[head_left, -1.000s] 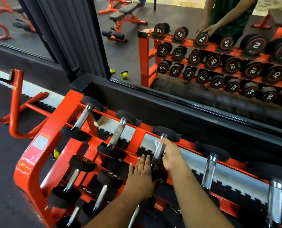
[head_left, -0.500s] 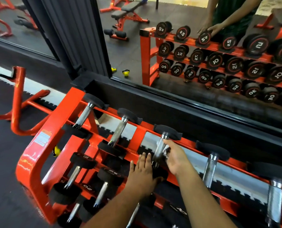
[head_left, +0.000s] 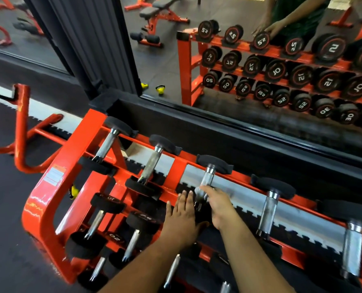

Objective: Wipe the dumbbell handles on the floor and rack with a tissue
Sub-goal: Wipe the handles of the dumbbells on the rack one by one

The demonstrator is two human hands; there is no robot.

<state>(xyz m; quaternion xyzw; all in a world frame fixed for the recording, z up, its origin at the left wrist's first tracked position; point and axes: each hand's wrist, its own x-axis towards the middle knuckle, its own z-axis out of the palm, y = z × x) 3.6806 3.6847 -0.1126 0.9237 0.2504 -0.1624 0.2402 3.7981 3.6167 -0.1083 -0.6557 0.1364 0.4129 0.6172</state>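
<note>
Right hand: my right hand (head_left: 219, 208) is wrapped low on the chrome handle (head_left: 206, 182) of the third dumbbell on the top shelf; whether a tissue is under my fingers I cannot tell.
Left hand: my left hand (head_left: 181, 218) lies flat, fingers spread, on that dumbbell's near black head, gripping nothing.
Room to move: the upper handle is bare up to the far head (head_left: 214, 164); open gaps on both sides.
Neighbours: the second dumbbell's handle (head_left: 151, 163) to the left, the fourth dumbbell's (head_left: 267, 212) to the right, both well apart from my hands.
In the way: the orange rack (head_left: 49, 199) rails cross beneath.
Room: mirror wall (head_left: 260, 70) just behind the rack; dark rubber floor (head_left: 6, 229).
</note>
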